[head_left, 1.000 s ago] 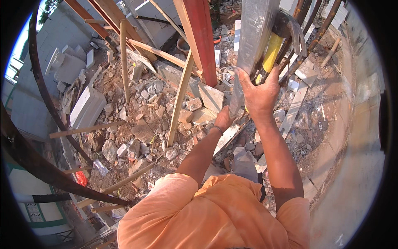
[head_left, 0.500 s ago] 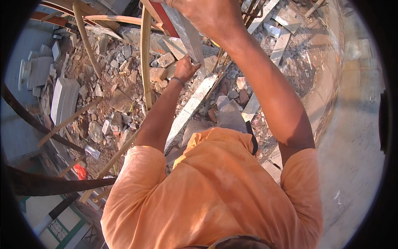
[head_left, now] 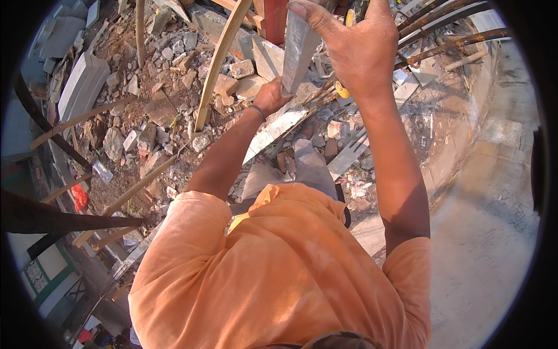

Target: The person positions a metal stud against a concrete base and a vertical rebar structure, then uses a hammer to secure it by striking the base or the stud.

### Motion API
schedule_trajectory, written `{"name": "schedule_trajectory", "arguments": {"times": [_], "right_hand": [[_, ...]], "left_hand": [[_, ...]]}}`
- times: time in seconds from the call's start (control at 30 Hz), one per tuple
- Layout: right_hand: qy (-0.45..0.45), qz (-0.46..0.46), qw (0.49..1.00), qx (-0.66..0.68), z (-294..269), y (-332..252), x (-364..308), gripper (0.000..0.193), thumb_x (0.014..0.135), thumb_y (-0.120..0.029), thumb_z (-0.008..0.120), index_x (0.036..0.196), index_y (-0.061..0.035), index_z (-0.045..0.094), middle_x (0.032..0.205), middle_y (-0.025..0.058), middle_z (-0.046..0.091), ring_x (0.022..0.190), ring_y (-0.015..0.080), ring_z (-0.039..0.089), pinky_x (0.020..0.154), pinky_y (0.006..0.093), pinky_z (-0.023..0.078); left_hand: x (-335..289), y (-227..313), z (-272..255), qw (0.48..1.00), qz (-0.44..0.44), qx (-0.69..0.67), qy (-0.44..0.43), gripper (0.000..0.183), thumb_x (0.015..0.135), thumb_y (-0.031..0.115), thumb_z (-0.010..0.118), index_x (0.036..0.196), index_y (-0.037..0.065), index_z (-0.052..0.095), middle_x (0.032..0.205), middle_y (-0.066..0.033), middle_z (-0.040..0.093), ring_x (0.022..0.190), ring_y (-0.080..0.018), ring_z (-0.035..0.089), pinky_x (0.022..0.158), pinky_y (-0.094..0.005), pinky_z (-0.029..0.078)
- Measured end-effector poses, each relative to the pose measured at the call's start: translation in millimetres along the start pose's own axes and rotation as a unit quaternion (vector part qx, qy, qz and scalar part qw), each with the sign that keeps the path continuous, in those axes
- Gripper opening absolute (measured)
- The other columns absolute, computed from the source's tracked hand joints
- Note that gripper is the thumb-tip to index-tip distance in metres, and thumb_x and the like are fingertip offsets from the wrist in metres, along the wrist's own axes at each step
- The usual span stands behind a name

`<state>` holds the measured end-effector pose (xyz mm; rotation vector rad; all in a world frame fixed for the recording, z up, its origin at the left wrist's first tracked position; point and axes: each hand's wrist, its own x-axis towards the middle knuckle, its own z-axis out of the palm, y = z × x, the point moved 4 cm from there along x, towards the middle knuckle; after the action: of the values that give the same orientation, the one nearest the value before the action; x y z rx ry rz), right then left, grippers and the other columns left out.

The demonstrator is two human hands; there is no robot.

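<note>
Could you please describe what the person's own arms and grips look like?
The left arm and right arm emerge from short, loose orange sleeves, bare below. The left grip is ungloved, with a thin dark band at the wrist. The right grip is also ungloved; no band shows there.

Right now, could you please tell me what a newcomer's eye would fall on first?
Probably the orange shirt, filling the lower middle. Above it, the left hand is at the lower end of a grey metal bar, and the right hand, higher up, holds a yellow-ended handle beside that bar. A red scrap also stands out at the left.
</note>
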<state>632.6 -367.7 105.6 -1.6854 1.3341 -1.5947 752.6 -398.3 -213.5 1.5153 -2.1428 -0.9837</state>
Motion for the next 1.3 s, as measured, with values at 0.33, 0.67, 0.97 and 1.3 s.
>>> {"name": "schedule_trajectory", "arguments": {"times": [0.33, 0.67, 0.97, 1.3], "right_hand": [[-0.013, 0.030, 0.995, -0.093, 7, -2, -14, 0.058, 0.075, -0.020, 0.081, 0.116, 0.0043, 0.048, 0.105, 0.0181, 0.062, 0.100, 0.0233, 0.059, 0.087, 0.0345, 0.050], [0.009, 0.055, 0.991, -0.120, 8, -3, -13, 0.055, 0.069, -0.026, 0.086, 0.104, 0.0043, 0.056, 0.089, 0.0073, 0.065, 0.066, 0.0097, 0.061, 0.047, 0.0211, 0.048], [0.071, 0.057, 0.995, -0.044, -57, 5, -75, 0.041, 0.089, -0.025, 0.065, 0.113, 0.0038, 0.048, 0.083, 0.0144, 0.064, 0.055, 0.0127, 0.057, 0.047, 0.0218, 0.048], [-0.239, 0.239, 0.941, 0.023, -14, -16, -160, 0.035, 0.095, -0.026, 0.053, 0.116, 0.0024, 0.050, 0.076, 0.0094, 0.056, 0.051, 0.0101, 0.051, 0.043, 0.0245, 0.042]], "left_hand": [[-8, -27, 24, 0.996, -0.004, -0.070, 0.059, 0.054, 0.074, 0.026, 0.075, 0.115, -0.001, 0.052, 0.107, -0.0258, 0.061, 0.102, -0.0409, 0.059, 0.088, -0.0438, 0.048], [-1, -53, 60, 0.989, -0.048, -0.125, 0.068, 0.045, 0.073, 0.026, 0.075, 0.109, 0.003, 0.058, 0.099, -0.0253, 0.064, 0.096, -0.0410, 0.061, 0.085, -0.0444, 0.049], [1, -52, 69, 0.992, -0.029, -0.090, 0.081, 0.042, 0.071, 0.029, 0.074, 0.103, 0.003, 0.063, 0.088, -0.0243, 0.066, 0.087, -0.0395, 0.064, 0.079, -0.0444, 0.052], [-15, -55, 92, 0.965, 0.011, -0.175, 0.197, 0.048, 0.069, 0.033, 0.074, 0.107, 0.005, 0.064, 0.111, -0.0176, 0.061, 0.107, -0.0342, 0.056, 0.093, -0.0399, 0.046]]}}
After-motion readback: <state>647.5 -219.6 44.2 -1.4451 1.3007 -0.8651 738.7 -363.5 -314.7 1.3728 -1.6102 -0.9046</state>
